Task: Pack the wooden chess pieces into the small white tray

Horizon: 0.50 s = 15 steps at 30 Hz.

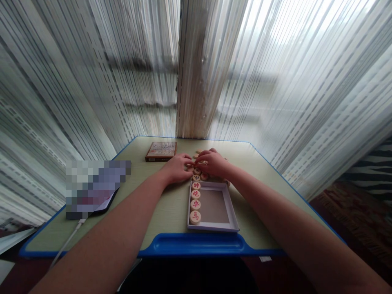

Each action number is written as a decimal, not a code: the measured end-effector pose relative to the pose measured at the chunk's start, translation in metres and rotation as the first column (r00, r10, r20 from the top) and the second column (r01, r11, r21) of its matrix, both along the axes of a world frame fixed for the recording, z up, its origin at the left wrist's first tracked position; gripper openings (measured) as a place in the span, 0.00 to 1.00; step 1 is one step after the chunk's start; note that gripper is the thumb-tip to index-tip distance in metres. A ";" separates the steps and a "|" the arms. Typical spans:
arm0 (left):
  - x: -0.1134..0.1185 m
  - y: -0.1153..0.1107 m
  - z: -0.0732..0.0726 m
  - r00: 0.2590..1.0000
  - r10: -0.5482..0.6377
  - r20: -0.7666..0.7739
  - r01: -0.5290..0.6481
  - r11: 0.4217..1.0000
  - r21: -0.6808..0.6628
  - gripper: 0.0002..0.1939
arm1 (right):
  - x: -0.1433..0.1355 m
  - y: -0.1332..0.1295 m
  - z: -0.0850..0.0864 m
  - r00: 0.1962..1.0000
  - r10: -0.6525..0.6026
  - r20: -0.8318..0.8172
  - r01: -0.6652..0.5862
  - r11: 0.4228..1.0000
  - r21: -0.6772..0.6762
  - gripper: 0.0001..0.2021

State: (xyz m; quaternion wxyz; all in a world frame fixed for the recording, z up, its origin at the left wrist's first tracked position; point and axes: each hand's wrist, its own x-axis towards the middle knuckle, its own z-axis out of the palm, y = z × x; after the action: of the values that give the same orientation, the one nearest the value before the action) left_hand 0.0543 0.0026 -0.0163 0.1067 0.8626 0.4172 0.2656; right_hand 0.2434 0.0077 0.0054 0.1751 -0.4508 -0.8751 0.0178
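Note:
Several round wooden pieces with red characters stand in a column along the left side of an open white box (233, 210); the nearest piece (195, 217) is at the front left corner. Beyond the box's far edge lie more loose pieces, among them a dark-marked piece (196, 178). My left hand (179, 168) rests beside these loose pieces, its fingers bent toward them. My right hand (210, 162) is over the pile from the right, fingertips close together near the left fingertips. Whatever either hand's fingertips hold is too small and partly hidden to make out.
A flat brown box lid (161, 150) lies at the table's back left. On the left is a blurred device (101, 188) with a white cable (69, 239). The table (137, 157) has a blue rim with a tray groove in front. Curtains hang behind.

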 end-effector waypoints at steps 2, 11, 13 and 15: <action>-0.001 0.001 0.000 1.000 -0.001 0.000 0.001 1.000 -0.013 0.15 | 0.002 0.001 0.003 0.999 -0.027 -0.035 0.028 1.000 0.002 0.07; -0.002 0.005 -0.001 1.000 0.012 0.001 -0.012 1.000 0.023 0.17 | 0.040 0.017 0.002 0.931 -0.361 -0.052 0.350 0.924 -0.153 0.11; -0.002 0.007 -0.002 0.999 0.035 0.015 -0.036 0.999 0.029 0.18 | 0.043 0.017 0.001 0.923 -0.382 -0.048 0.366 0.909 -0.199 0.12; -0.001 0.009 -0.003 0.998 0.052 0.037 -0.053 0.998 0.033 0.19 | 0.043 0.017 0.001 0.916 -0.399 -0.036 0.382 0.899 -0.214 0.12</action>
State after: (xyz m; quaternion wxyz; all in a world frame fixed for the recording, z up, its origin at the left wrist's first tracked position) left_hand 0.0528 0.0113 -0.0191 0.0926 0.8480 0.4334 0.2907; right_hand 0.2869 0.0248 0.0063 0.1629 -0.6316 -0.7527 0.0893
